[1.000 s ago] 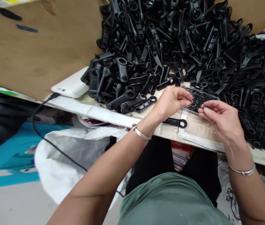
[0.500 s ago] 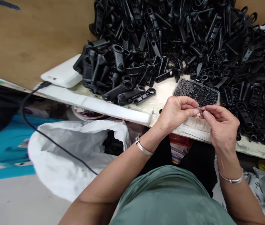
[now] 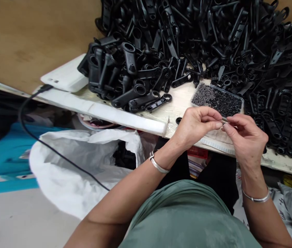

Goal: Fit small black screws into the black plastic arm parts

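Two hands: left hand (image 3: 196, 125) and right hand (image 3: 246, 136) meet fingertip to fingertip above the table edge (image 3: 125, 119).
Held thing: small metal piece (image 3: 224, 120), pinched between both hands' fingertips.
Nearby: tray of tiny black parts (image 3: 217, 100) just beyond.
Writing: none readable.

The left hand (image 3: 196, 124) and the right hand (image 3: 246, 137) meet fingertip to fingertip above the table edge, pinching together a tiny dark piece (image 3: 224, 120), too small to identify. Just behind them stands a clear shallow tray of small black parts (image 3: 217, 99). A big heap of black plastic handles (image 3: 200, 44) covers the pale wooden table (image 3: 179, 103).
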A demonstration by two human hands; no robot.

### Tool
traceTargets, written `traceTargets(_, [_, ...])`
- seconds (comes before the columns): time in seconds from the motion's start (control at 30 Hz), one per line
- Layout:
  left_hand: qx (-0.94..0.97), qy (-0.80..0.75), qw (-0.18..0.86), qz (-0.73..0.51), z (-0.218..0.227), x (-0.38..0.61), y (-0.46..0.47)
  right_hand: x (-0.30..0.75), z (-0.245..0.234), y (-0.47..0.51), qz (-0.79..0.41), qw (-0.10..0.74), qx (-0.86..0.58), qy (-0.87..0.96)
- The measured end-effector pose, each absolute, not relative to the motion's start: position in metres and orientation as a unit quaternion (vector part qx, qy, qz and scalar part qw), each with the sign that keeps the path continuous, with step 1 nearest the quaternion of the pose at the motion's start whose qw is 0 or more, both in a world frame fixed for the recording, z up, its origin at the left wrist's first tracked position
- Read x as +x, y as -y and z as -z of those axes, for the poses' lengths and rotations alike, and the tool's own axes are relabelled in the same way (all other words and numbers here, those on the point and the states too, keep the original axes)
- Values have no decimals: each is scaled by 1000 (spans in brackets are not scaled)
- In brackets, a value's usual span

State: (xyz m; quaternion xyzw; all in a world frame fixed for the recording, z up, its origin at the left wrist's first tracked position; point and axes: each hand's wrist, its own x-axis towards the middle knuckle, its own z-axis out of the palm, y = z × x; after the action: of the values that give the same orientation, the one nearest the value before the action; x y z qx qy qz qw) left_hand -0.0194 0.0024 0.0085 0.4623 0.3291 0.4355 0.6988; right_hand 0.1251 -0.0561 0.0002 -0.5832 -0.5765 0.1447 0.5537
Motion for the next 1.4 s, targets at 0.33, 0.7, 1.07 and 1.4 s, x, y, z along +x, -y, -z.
traceTargets(0.33, [451,-310,705,-450,-3,-19,2,127,4,66,-155,520,-600,588])
traceTargets(0.7, [506,-329,656,-453,2,-19,8,121,1,66,59,411,-606,678])
traceTargets(1.07, [844,-404,199,-292,-5,-67,7,132,13,66,-23,441,-626,643])
traceTargets(1.4, [883,-405,86,-221,18,-66,4,128,15,64,1,392,-599,698])
